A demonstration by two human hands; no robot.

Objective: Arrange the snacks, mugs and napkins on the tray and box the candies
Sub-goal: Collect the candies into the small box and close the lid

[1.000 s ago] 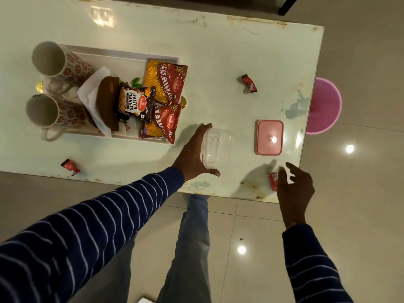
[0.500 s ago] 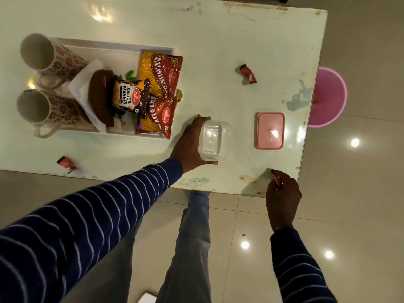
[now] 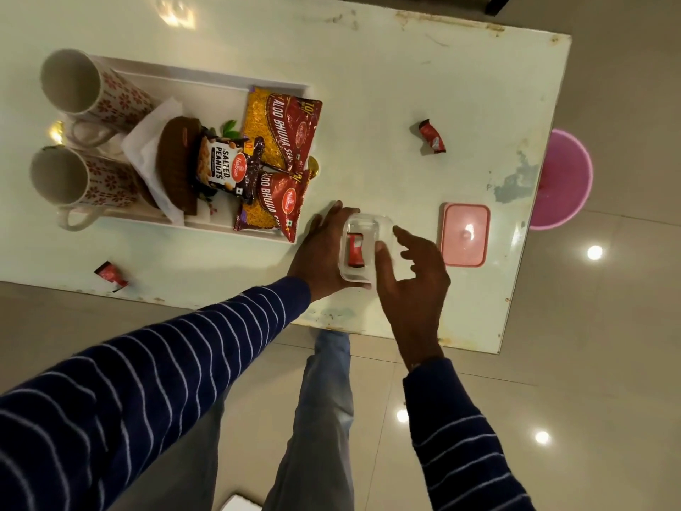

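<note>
Clear plastic forms the box [image 3: 363, 248], which is set on the table [image 3: 423, 86] near its front edge and is gripped at its left side by the left hand [image 3: 324, 252], fingers curled round the wall. One red candy [image 3: 356, 250] is seen lying inside the box. The right hand [image 3: 412, 278] is held just above the box's right side with fingers spread and relaxed; nothing is held in it. A pink lid [image 3: 465, 234] is laid flat on the table just beside the box, toward the right edge. A second candy [image 3: 432, 136] is found further back, well apart from the box, toward the right edge. A third candy [image 3: 110, 276] is lying at the front edge, toward the left.

A white tray [image 3: 206, 81] is placed at the left part of the table. Two mugs [image 3: 92, 92] with a red flower print are stood at the tray's left end. White napkins [image 3: 151, 142] and a brown holder [image 3: 177, 160] are seen beside the mugs. Against these, a peanuts packet [image 3: 221, 164] and two red and yellow snack packets [image 3: 283, 130] are stacked at the tray's right end.
</note>
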